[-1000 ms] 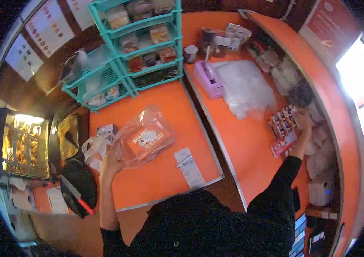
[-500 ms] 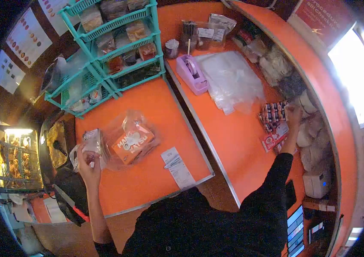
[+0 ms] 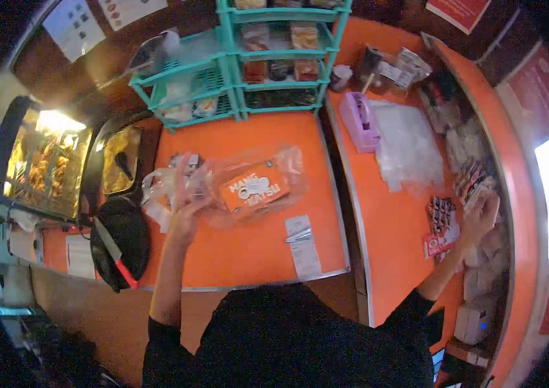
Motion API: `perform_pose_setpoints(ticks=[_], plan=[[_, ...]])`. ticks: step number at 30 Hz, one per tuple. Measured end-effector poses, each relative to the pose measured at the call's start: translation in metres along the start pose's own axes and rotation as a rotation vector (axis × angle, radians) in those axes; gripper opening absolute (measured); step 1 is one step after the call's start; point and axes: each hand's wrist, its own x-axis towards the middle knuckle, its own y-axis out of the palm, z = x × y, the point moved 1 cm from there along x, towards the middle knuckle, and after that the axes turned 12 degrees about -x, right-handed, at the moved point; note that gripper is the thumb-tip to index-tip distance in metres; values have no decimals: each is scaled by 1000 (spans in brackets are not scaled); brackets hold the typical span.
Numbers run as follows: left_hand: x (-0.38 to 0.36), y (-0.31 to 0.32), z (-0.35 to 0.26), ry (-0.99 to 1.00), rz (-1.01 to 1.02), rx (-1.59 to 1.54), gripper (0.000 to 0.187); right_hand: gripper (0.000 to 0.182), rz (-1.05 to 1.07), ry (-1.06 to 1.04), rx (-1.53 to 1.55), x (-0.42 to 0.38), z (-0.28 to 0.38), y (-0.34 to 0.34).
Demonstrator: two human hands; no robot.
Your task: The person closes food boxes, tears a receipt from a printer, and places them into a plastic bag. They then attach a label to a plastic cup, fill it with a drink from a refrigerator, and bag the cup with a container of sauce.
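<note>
My left hand [image 3: 189, 205] is at the clear plastic bag [image 3: 162, 192] on the left of the orange counter, its fingers blurred against the plastic. Right of it lies an orange box [image 3: 255, 189] with white lettering inside a clear bag. A paper receipt [image 3: 304, 255] with a pen-like item across it rests nearer the front edge. Over on the right counter, my right hand [image 3: 482, 210] has its fingers closed on patterned packets [image 3: 475, 179] at the bag-filled shelf. More small packets [image 3: 441, 215] and a red and white card [image 3: 438, 246] lie beside that hand.
Turquoise racks [image 3: 281, 84] stand at the back. The right counter holds a purple tape dispenser [image 3: 359, 121] and flat plastic bags [image 3: 407, 145]. At left are a lit food cabinet [image 3: 48, 161] and a red-handled knife [image 3: 116, 249] on a black item. A gap separates the counters.
The view has turned, shifting the counter items rightward. My right hand has moved from beside the small packets on the counter to the patterned packets by the shelf.
</note>
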Motion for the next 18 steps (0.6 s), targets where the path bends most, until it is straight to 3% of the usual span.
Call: perform_pose_setpoints(ticks=[1, 3, 5, 6, 7, 9, 10, 12, 14, 16, 18], plan=[[3, -6, 3, 28, 24, 12, 83, 25, -70, -91, 156, -24, 48, 7], [4, -11, 6, 71, 49, 25, 83, 19, 70, -173, 543, -82, 160, 23], [3, -14, 7, 3, -3, -201, 77, 15, 396, -208, 902, -139, 251, 56], [4, -21, 8, 12, -1, -200, 77, 13, 642, -164, 912, -161, 270, 87], [5, -29, 10, 18, -12, -231, 75, 17, 733, -271, 806, -176, 300, 103], [2, -34, 1, 27, -24, -262, 72, 18, 448, -813, 608, -204, 316, 159], [-3, -27, -8, 6, -24, -253, 71, 18, 445, -817, 613, -217, 319, 169], [-5, -23, -9, -13, -29, -248, 69, 19, 861, -533, 278, -236, 321, 191], [-1, -32, 7, 193, 15, 81, 66, 21, 887, -500, 276, -240, 316, 219], [-2, -33, 12, 176, -7, 103, 68, 24, 883, -598, 83, -248, 302, 248], [-6, -9, -4, 21, 83, -131, 71, 25, 930, -590, 7, -256, 293, 262]])
